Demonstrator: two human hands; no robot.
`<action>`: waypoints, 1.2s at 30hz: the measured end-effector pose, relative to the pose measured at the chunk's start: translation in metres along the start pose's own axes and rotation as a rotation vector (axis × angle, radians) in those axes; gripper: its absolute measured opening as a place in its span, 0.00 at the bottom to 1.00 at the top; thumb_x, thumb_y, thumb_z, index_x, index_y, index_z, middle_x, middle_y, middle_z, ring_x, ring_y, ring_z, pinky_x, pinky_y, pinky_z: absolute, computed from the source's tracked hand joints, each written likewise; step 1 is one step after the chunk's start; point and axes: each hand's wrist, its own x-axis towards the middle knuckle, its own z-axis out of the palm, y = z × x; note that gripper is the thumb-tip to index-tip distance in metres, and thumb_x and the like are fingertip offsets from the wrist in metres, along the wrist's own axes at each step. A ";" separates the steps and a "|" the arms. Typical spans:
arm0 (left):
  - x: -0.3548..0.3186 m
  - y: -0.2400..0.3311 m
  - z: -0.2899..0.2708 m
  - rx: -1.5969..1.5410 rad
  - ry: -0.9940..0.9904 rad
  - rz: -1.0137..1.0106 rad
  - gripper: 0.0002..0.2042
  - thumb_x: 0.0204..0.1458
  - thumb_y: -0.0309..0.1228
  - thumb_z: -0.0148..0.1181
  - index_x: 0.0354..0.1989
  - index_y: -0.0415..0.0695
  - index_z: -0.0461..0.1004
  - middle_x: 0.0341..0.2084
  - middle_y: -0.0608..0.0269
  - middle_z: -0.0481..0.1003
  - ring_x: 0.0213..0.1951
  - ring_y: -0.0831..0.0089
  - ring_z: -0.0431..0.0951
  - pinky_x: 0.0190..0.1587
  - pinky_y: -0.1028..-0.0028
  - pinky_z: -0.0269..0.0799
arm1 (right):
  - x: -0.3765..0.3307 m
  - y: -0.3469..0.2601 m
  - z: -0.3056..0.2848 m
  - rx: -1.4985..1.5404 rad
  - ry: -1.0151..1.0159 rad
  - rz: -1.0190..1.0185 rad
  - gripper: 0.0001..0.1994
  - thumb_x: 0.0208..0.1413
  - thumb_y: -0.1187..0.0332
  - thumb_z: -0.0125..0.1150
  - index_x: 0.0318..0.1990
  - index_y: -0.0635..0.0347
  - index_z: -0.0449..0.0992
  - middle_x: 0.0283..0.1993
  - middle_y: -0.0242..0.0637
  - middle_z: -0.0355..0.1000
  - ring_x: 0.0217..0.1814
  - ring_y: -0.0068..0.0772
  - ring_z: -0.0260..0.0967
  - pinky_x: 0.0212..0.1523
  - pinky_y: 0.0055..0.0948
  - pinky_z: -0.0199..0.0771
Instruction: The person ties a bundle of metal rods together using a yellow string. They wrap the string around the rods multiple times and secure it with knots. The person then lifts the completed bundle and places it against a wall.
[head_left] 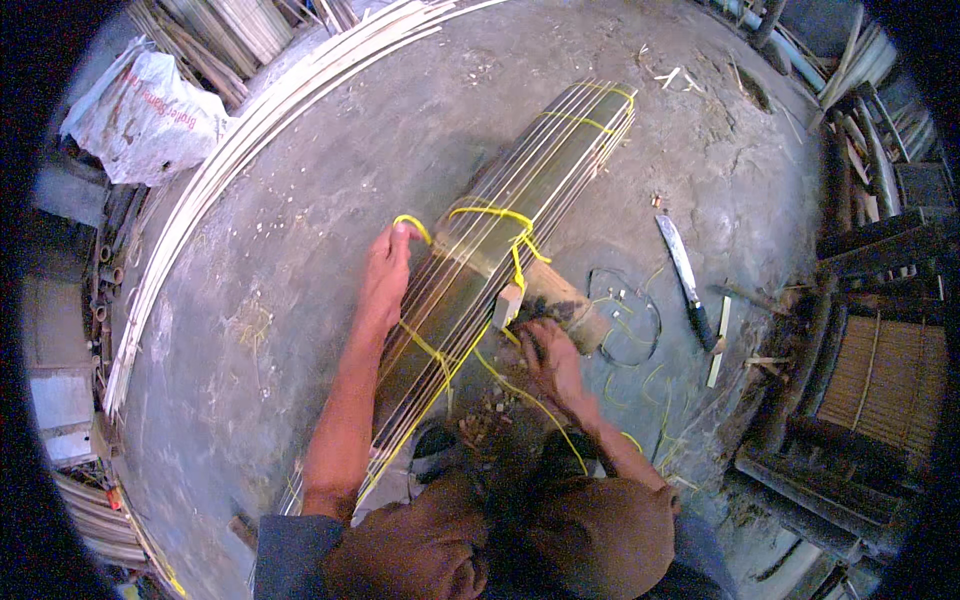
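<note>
A long bundle of thin strips (520, 185) runs diagonally from near my knees to the far right, bound with yellow cord (525, 222) in several places. It rests across a thick bamboo log (575, 305). At the bundle's left edge, my left hand (385, 275) pinches a loop of the yellow cord between thumb and fingers. On the right side, my right hand (550, 362) is closed on a short length of yellow cord, just below a small wooden block (508, 305) tied against the bundle. A loose cord tail trails beneath my right hand.
A knife (680, 265) with a dark handle lies on the right, beside a pale wood strip (719, 342). A dark wire loop (655, 325) lies nearer the log. Long pale strips (220, 165) curve along the left, next to a white sack (145, 115). Woven panelled furniture (885, 375) stands right.
</note>
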 end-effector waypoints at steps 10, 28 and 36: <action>-0.003 0.004 -0.003 0.205 0.091 0.418 0.18 0.65 0.41 0.40 0.37 0.38 0.68 0.22 0.48 0.69 0.26 0.55 0.68 0.31 0.62 0.63 | 0.200 -0.137 -0.064 -0.048 -0.078 -0.378 0.17 0.52 0.64 0.62 0.49 0.58 0.73 0.48 0.45 0.71 0.49 0.49 0.70 0.50 0.40 0.72; -0.015 0.017 0.005 0.155 -0.046 0.438 0.15 0.64 0.39 0.45 0.34 0.39 0.69 0.19 0.48 0.69 0.21 0.61 0.69 0.25 0.64 0.63 | 0.069 -0.035 -0.093 0.269 -0.023 0.518 0.15 0.65 0.63 0.49 0.40 0.67 0.75 0.32 0.34 0.74 0.34 0.25 0.70 0.38 0.24 0.72; -0.029 0.025 -0.009 0.530 -0.225 0.554 0.11 0.60 0.36 0.50 0.38 0.39 0.71 0.31 0.45 0.74 0.34 0.44 0.75 0.33 0.57 0.70 | 0.190 -0.120 -0.054 0.106 -0.206 -0.437 0.15 0.52 0.68 0.60 0.48 0.61 0.73 0.48 0.44 0.70 0.53 0.49 0.67 0.55 0.40 0.68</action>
